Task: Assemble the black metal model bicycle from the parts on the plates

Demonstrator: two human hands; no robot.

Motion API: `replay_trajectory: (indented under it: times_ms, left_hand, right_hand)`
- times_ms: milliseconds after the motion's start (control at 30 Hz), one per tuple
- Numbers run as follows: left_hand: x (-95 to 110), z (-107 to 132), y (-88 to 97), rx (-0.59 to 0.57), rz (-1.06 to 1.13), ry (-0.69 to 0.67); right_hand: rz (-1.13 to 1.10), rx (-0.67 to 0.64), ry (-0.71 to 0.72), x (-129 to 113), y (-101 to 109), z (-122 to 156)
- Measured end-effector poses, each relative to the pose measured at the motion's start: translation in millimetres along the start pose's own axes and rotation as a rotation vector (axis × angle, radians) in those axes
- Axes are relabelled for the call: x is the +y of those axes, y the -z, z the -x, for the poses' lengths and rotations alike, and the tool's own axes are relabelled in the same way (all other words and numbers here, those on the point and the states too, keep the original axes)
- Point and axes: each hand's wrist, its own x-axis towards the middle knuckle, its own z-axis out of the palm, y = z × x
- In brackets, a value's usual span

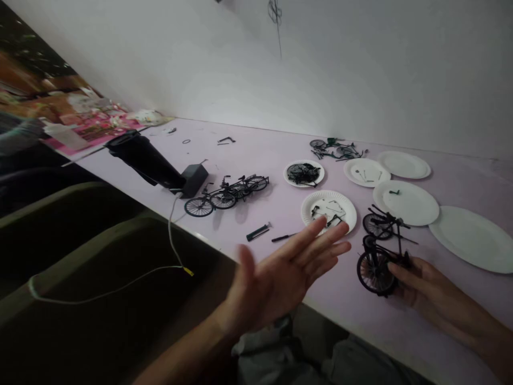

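In my right hand (425, 283) is a black model bicycle (377, 270), gripped near its wheel at the table's front right. My left hand (280, 272) hangs over the table edge, palm turned up and fingers stretched out, with nothing in it. Just beyond its fingertips is a paper plate (306, 206) with small dark parts on it. A thin black tool (282, 237) and a green-and-black tool (258, 232) lie on the table past the left hand. Farther left, several black model bicycles (224, 199) stand in a row.
A small plate (287, 176) holds a heap of dark parts, with more bicycle pieces (336, 151) behind it. White plates (473, 238) spread along the right. A black lamp-like device (146, 160) with a white cable (170, 219) stands left, near dark chair backs (80, 256).
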Motion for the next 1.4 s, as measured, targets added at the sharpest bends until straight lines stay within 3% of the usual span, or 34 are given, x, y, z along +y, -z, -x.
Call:
replay_trajectory:
  times_ms: [67,100,167,267,400,467,533,667,867,1200,1400]
  left_hand:
    - [-19.6,-4.1,-0.5,-0.083,-0.076,-0.016]
    - [-30.4,-3.1,-3.7,-0.185,-0.194,0.018]
    - [-52.2,2.1,-13.4,-0.279,-0.549,-0.088]
    - [-78.2,9.3,-26.9,-0.194,-0.894,-0.206]
    - [-83.5,9.4,-31.5,-0.173,-0.942,-0.236]
    - [-74.3,9.0,-28.5,-0.199,-0.852,-0.177]
    - [-61.2,10.4,-23.8,-0.202,-0.607,-0.076]
    - [-41.8,14.9,-16.9,-0.028,0.064,0.157]
    - [-57.3,7.4,-15.7,0.169,0.691,0.149]
    - [-69.9,6.9,-6.9,0.173,0.709,0.154]
    - [-68.1,7.4,-7.3,0.155,0.573,0.231]
  right_hand:
    - [0.001,-0.012,0.002,-0.9,-3.7,3.0]
    - [-0.008,-0.014,0.006,-0.6,-5.6,4.4]
    - [-0.032,-0.007,0.015,1.3,-9.0,6.8]
    - [-0.062,0.033,0.009,4.4,-11.8,8.0]
    - [-0.054,0.056,0.027,3.5,-10.1,6.8]
    - [-0.024,0.06,0.041,1.9,-8.2,6.4]
    - [0.002,0.07,0.052,0.3,-6.8,6.8]
    - [0.019,0.052,0.086,-2.5,-6.4,8.9]
    - [-0.014,0.043,0.094,-5.2,-7.0,9.2]
    - [-0.023,0.058,0.093,-6.4,-9.3,9.0]
    - [0.007,0.104,0.063,-4.8,-6.4,9.9]
